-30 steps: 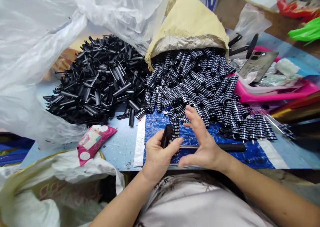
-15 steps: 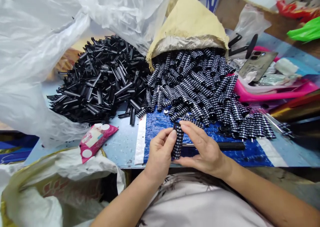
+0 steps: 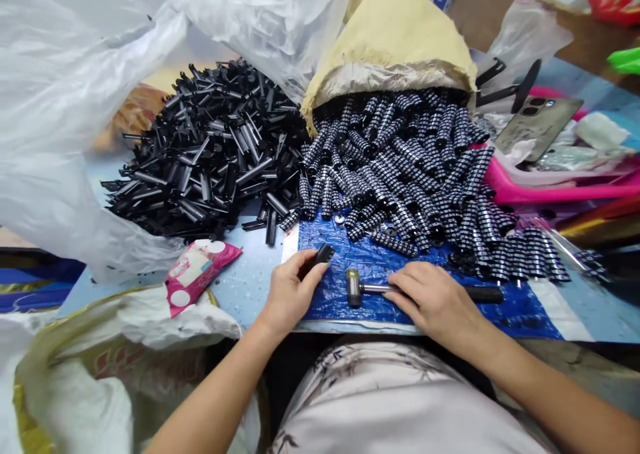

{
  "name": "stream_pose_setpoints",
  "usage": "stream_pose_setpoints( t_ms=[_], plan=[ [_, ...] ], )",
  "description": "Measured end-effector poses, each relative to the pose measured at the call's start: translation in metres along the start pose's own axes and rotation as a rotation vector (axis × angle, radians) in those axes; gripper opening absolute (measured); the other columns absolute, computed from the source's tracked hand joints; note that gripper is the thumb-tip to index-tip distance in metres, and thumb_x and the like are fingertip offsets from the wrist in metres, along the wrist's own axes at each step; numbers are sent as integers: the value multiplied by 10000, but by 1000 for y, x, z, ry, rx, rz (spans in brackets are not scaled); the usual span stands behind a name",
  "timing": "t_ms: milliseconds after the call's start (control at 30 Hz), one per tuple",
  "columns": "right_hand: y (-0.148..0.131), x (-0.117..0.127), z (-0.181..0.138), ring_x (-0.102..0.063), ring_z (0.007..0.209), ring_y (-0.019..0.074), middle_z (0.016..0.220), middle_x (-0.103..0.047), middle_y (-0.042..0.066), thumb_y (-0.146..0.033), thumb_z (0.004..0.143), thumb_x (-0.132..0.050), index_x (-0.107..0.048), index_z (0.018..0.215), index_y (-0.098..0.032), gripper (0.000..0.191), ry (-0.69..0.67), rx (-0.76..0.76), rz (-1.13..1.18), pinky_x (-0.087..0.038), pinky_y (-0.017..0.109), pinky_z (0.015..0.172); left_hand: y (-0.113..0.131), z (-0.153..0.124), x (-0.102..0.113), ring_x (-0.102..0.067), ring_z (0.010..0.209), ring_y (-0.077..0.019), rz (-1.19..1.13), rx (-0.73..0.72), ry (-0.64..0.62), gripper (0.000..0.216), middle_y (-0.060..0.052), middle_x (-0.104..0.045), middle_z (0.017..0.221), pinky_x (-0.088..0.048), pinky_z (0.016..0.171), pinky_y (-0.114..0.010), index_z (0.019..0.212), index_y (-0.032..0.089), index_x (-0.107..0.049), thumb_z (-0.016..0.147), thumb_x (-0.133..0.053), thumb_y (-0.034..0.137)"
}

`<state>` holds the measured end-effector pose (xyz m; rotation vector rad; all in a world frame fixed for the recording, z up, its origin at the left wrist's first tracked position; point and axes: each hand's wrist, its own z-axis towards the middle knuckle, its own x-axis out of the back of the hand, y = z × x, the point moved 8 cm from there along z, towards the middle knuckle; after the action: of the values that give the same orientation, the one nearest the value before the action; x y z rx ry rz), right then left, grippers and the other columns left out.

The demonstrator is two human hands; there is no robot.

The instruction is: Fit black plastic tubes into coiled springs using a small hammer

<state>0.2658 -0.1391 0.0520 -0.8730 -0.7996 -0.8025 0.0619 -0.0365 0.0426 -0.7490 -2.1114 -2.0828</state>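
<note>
My left hand [image 3: 290, 291] is closed around a short black cylinder [image 3: 325, 253], its end sticking out past the thumb and fingers. The cylinder appears to be the roller with rows of white digits; most of it is hidden in the hand. To the right, my right hand [image 3: 435, 301] lies over a small hammer, fingers closed on its handle. The hammer head [image 3: 353, 289] is metal with a yellowish face and points left; the black grip [image 3: 485, 295] shows beyond my hand. Under the hammer is a blue plastic sheet [image 3: 330, 307].
Behind my hands, a heap of digit-printed rollers [image 3: 395, 181] spills from a yellow sack [image 3: 395, 34]. Black trough-shaped parts [image 3: 210, 154] are piled at left. A pink packet [image 3: 200, 274], an open white sack [image 3: 65, 354], and a pink tray [image 3: 530, 191] with a phone [image 3: 537, 127] surround the work area.
Both hands held the digit-printed roller upright together. Now they are apart: my left hand has moved left with the roller, and my right hand has let go and closed on the hammer.
</note>
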Motion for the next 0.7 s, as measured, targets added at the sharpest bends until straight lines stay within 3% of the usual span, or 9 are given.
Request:
stream_pose_setpoints(
  t_ms=[67, 133, 267, 333, 467, 633, 700],
  plan=[
    [3, 2, -5, -647, 821, 220, 907, -686, 75, -219, 994, -544, -641, 1020, -185, 106, -7, -14, -26, -529, 381, 770, -4, 6, 12, -634, 813, -193, 288, -46, -45, 194, -40, -720, 875, -485, 775, -316, 965, 207, -761, 805, -720, 309],
    [-1, 11, 0, -631, 772, 197, 875, -665, 62, -193, 998, -524, -625, 1053, -189, 115, 57, -28, 16, -521, 348, 732, -11, 13, 16, -607, 751, -185, 408, -23, -129, 210, -26, -695, 808, -461, 707, -301, 918, 208, -775, 752, -767, 336],
    [-14, 28, 30, -635, 774, 174, 883, -656, 55, -159, 1004, -492, -590, 1142, -216, 179, 230, -22, 142, -523, 301, 720, -24, 20, 9, -541, 636, -148, 316, 78, -275, 290, 15, -637, 691, -393, 577, -254, 848, 193, -762, 693, -803, 434],
    [-22, 21, 46, -628, 736, 170, 849, -653, 55, -185, 1019, -474, -607, 1095, -202, 154, 194, -4, 108, -515, 293, 688, -25, 20, 6, -495, 595, -132, 287, 95, -275, 298, 34, -588, 639, -352, 542, -240, 822, 184, -745, 674, -811, 433],
    [-35, -3, 63, -590, 639, 165, 741, -617, 41, -240, 1037, -453, -634, 930, -179, 219, -9, 52, -21, -475, 296, 607, -24, 22, 3, -428, 553, -113, 251, 111, -281, 298, 58, -502, 579, -310, 515, -231, 738, 176, -680, 654, -815, 428],
    [-63, 20, 59, -628, 749, 174, 843, -678, 62, -181, 1020, -444, -569, 1198, -143, 221, 199, 261, 224, -503, 291, 690, -26, 33, 1, -425, 555, -112, 275, 142, -374, 350, 62, -517, 569, -303, 513, -231, 667, 183, -598, 564, -848, 404],
    [-73, 11, 57, -608, 687, 171, 765, -649, 42, -208, 1028, -445, -602, 1118, -148, 191, 123, 304, 178, -472, 291, 633, -26, 38, -2, -403, 540, -110, 301, 148, -391, 377, 73, -486, 545, -289, 505, -237, 646, 191, -568, 532, -857, 405]
  ],
)
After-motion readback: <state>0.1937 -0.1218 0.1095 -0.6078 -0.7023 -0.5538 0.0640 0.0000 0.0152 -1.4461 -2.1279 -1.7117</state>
